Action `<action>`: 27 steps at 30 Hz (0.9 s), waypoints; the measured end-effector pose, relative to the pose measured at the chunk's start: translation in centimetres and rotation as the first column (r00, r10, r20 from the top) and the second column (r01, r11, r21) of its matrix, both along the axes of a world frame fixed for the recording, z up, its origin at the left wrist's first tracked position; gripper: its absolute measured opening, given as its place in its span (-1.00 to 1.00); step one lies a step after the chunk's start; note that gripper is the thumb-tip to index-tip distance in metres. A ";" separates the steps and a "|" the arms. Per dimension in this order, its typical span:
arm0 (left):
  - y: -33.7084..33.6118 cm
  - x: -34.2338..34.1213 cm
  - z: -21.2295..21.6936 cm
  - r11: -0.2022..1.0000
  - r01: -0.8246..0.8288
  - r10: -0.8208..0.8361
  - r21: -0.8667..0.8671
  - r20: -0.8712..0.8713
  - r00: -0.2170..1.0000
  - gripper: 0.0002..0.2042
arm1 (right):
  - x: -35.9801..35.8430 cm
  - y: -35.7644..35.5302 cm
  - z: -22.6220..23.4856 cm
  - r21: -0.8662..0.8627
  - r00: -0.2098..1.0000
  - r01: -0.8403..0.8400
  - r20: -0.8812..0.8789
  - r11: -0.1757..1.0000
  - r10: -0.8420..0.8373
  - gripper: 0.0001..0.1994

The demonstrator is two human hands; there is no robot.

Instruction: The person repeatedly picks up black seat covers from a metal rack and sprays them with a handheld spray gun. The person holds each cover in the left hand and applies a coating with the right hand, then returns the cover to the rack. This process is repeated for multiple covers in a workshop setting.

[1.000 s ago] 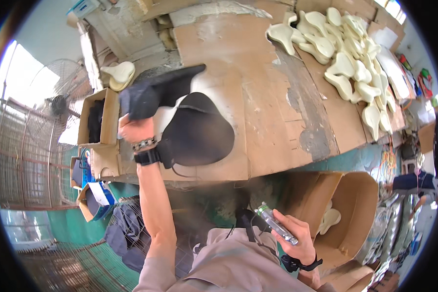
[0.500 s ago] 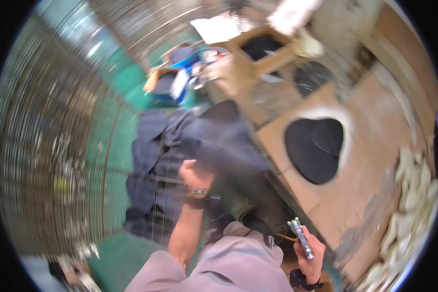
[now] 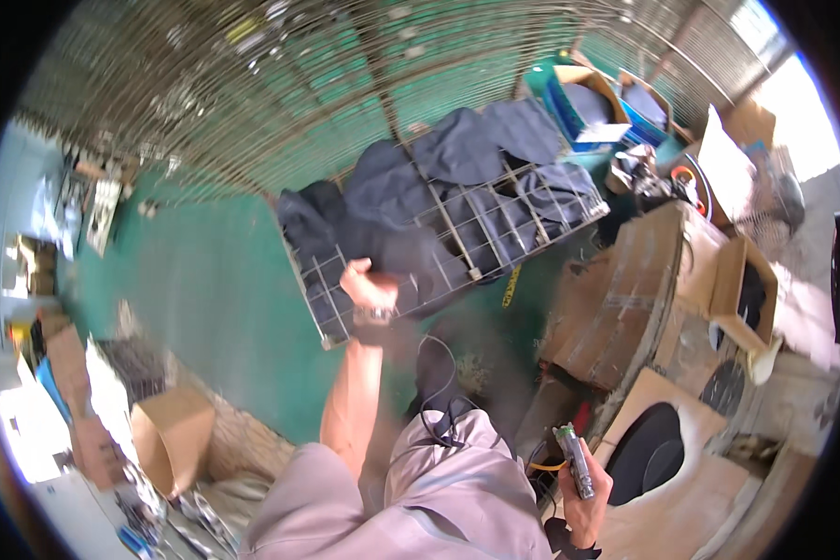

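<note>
Green floor (image 3: 205,280) underlies a wire rack (image 3: 457,233) beside cardboard-covered table (image 3: 700,504).

Brown cardboard boxes ring the scene — one open box (image 3: 173,439) lies at lower left, another open box (image 3: 742,285) stands at right. A blue-and-white carton (image 3: 583,107) sits at top — beside dark cloth.

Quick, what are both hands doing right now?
Left hand: closed on dark cloth in the wire rack.
Right hand: closed around a slim handheld tool.
</note>
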State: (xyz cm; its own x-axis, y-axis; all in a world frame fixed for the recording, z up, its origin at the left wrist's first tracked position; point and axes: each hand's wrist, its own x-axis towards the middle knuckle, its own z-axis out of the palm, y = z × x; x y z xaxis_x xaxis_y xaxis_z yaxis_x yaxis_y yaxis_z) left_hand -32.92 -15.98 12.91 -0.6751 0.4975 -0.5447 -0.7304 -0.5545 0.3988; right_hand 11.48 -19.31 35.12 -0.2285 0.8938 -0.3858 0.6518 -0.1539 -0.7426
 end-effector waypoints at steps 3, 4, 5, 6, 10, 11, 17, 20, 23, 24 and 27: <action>-2.1 -7.3 -1.6 0.981 -0.194 0.194 0.013 -0.027 0.981 -0.68 | -2.4 1.5 -1.5 0.059 0.983 -0.178 0.045 0.982 0.175 -0.53; -1.9 -8.5 -0.5 0.969 -0.245 0.246 0.040 -0.027 0.969 -0.69 | -3.2 2.1 -2.0 0.088 0.976 -0.214 0.042 0.973 0.212 -0.53; -2.4 -9.8 0.0 0.951 -0.301 0.304 0.075 -0.037 0.952 -0.69 | -4.1 2.8 -2.3 0.118 0.965 -0.261 0.031 0.958 0.259 -0.52; -3.7 -10.9 -0.7 0.932 -0.349 0.353 0.098 -0.024 0.935 -0.67 | -4.9 3.3 -2.3 0.075 0.965 -0.261 0.047 0.963 0.258 -0.52; -9.6 -12.3 -4.9 0.843 -0.457 0.503 0.284 -0.118 0.856 -0.44 | -8.8 3.7 -1.8 -0.073 0.947 -0.283 0.134 0.956 0.290 -0.51; -10.6 -11.6 -6.1 0.824 -0.489 0.537 0.286 -0.121 0.835 -0.44 | -9.0 4.0 -2.4 -0.086 0.943 -0.290 0.147 0.953 0.300 -0.51; -18.0 -7.5 -23.6 0.639 -0.545 0.602 -0.543 -0.087 0.794 -0.49 | -10.5 4.1 -4.9 -0.210 0.940 -0.232 0.201 0.950 0.274 -0.52; -16.2 -5.3 -29.9 0.483 -0.372 0.474 -0.792 -0.121 0.872 -0.17 | -10.9 4.4 -6.9 -0.265 0.919 -0.211 0.275 0.941 0.283 -0.51; -16.4 -4.5 -34.7 0.071 -0.158 0.046 -0.985 -0.155 0.987 -0.26 | -11.3 4.0 -8.3 -0.286 0.929 -0.175 0.268 0.942 0.254 -0.49; -17.8 -4.7 -36.0 -0.019 -0.232 -0.106 -0.973 -0.229 0.968 -0.42 | -11.6 3.6 -7.9 -0.289 0.923 -0.180 0.281 0.940 0.263 -0.49; -18.1 -4.9 -38.3 -0.184 -0.115 -0.306 -0.976 -0.055 0.950 -0.77 | -11.7 3.9 -8.0 -0.275 0.921 -0.165 0.300 0.947 0.248 -0.49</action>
